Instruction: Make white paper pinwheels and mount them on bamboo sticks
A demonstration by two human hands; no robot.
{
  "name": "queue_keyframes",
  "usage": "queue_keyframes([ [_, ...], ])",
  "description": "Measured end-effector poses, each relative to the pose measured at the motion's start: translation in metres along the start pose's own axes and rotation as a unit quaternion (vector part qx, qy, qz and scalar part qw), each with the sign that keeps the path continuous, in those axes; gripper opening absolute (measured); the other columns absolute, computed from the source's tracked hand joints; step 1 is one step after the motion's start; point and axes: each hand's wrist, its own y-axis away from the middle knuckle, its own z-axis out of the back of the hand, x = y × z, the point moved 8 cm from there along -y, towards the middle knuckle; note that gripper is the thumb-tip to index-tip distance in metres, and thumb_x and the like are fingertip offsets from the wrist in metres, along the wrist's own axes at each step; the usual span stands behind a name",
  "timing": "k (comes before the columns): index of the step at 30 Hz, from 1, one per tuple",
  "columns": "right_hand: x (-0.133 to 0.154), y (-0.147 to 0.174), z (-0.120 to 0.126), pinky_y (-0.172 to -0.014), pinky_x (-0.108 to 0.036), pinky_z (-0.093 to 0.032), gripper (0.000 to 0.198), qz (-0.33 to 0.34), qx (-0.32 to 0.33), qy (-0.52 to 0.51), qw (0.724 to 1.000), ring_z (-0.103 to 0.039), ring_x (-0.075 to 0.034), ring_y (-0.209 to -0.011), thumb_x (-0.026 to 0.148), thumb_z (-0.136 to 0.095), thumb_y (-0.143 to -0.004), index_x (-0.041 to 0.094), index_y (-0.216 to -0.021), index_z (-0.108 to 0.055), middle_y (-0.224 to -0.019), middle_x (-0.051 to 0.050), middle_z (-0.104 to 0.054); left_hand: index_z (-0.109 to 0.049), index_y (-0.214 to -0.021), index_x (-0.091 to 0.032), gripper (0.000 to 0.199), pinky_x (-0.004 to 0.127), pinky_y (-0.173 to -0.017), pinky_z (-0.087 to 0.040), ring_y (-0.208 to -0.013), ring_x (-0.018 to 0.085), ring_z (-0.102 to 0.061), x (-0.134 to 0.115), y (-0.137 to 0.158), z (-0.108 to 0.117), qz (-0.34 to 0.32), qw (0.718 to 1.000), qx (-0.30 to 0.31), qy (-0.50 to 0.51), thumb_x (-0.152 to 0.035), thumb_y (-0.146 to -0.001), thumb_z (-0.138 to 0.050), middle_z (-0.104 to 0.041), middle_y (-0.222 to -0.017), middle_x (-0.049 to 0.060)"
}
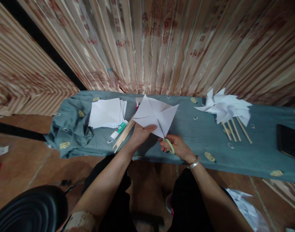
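Observation:
My left hand (143,132) grips a square sheet of white paper (149,111) by its lower left side, thumb on top. Slits run in from the sheet's corners toward its middle. Closed round the pale green handles of a pair of scissors (171,147) is my right hand (177,145). The blades lie along the sheet's lower corner, pointing up toward its centre. Beside my left hand, several wooden sticks (124,134) and a green and white glue stick (119,129) lie on the cloth. Partly hidden behind the sheet is a small red and white item (137,104).
A stack of white paper (105,113) lies at the left of the cloth-covered table (186,129). Finished-looking paper pinwheels (225,106) on sticks lie at the right, near a black flat object (289,141). More white folded paper (246,206) is at floor level. A black round stool (28,209) stands lower left.

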Motion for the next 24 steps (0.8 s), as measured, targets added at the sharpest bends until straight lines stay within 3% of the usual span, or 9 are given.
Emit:
queue_keyframes([
  [7, 0.001, 0.0, 0.001, -0.046, -0.021, -0.041, 0.049, 0.002, -0.006, 0.002, 1.0, -0.052, -0.008, -0.045, 0.058, -0.082, -0.053, 0.016, -0.071, -0.065, -0.054, 0.002, -0.063, -0.065, -0.105, -0.014, 0.047, 0.041, -0.093, -0.052, -0.096, 0.026, -0.067, -0.001, 0.0, -0.001, -0.005, 1.0, 0.012, 0.011, -0.023, -0.059, -0.071, -0.073, -0.1, 0.01],
  [12, -0.003, -0.001, 0.002, -0.047, -0.022, -0.042, 0.047, 0.016, -0.006, 0.016, 1.0, -0.053, -0.009, -0.047, 0.058, -0.08, -0.057, 0.016, -0.073, -0.067, -0.055, 0.001, -0.063, -0.065, -0.101, -0.014, 0.043, 0.04, -0.095, -0.051, -0.096, 0.024, -0.067, 0.003, 0.0, -0.001, 0.004, 1.0, 0.006, 0.017, -0.025, -0.06, -0.072, -0.073, -0.103, 0.01],
  [19, -0.005, -0.003, 0.005, -0.048, -0.022, -0.043, 0.047, 0.021, -0.011, 0.032, 0.999, -0.056, -0.01, -0.049, 0.06, -0.078, -0.06, 0.015, -0.074, -0.068, -0.057, -0.001, -0.065, -0.063, -0.087, -0.018, 0.03, 0.038, -0.09, -0.052, -0.098, 0.025, -0.064, 0.012, -0.002, -0.005, -0.02, 0.999, 0.016, 0.02, -0.025, -0.059, -0.071, -0.071, -0.09, 0.007],
  [24, -0.006, -0.003, 0.006, -0.048, -0.022, -0.043, 0.045, 0.025, -0.011, 0.033, 0.999, -0.056, -0.01, -0.05, 0.059, -0.077, -0.062, 0.016, -0.073, -0.068, -0.058, -0.001, -0.065, -0.064, -0.089, -0.017, 0.034, 0.038, -0.089, -0.053, -0.098, 0.025, -0.064, 0.015, -0.003, -0.005, -0.011, 1.0, 0.012, 0.024, -0.025, -0.057, -0.071, -0.071, -0.09, 0.006],
])
